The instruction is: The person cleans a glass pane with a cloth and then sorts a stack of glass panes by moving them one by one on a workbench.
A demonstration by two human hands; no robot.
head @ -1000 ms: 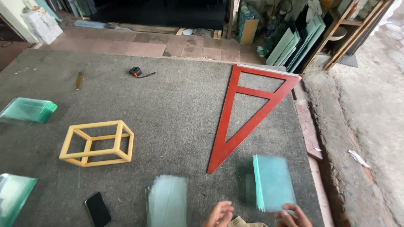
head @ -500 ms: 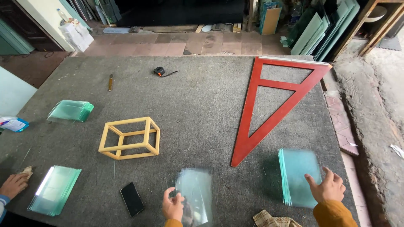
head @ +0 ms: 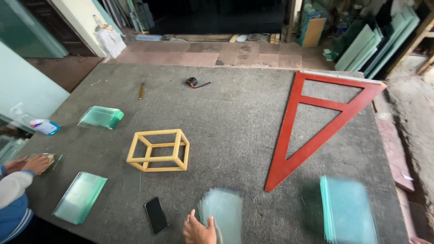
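Since a moment ago your right hand has left the right stack of glass panes (head: 348, 210) and dropped out of view at the bottom edge, so you cannot tell how it is held; only your left hand (head: 199, 231) shows, and it has slid to the lower left corner of the middle stack of glass panes (head: 222, 213).

You stand at a wide table (head: 235, 117) covered in grey felt. On its right side lies a big red triangle frame (head: 289, 149), its narrow tip pointing toward you and ending near the right stack. Left of centre sits a yellow open cube frame (head: 158, 150) with nothing inside it. Your left hand lies spread open, fingers (head: 210, 222) resting on the near edge of the blurred middle stack, gripping nothing. Just left of it lies a black phone (head: 156, 215).

Further left rests another pile of greenish panes (head: 80, 197), and a smaller pile (head: 101, 117) lies toward the far left. At the left edge another person's hand (head: 36, 163) presses a cloth on a pane. Far across you see a tape measure (head: 192, 82).
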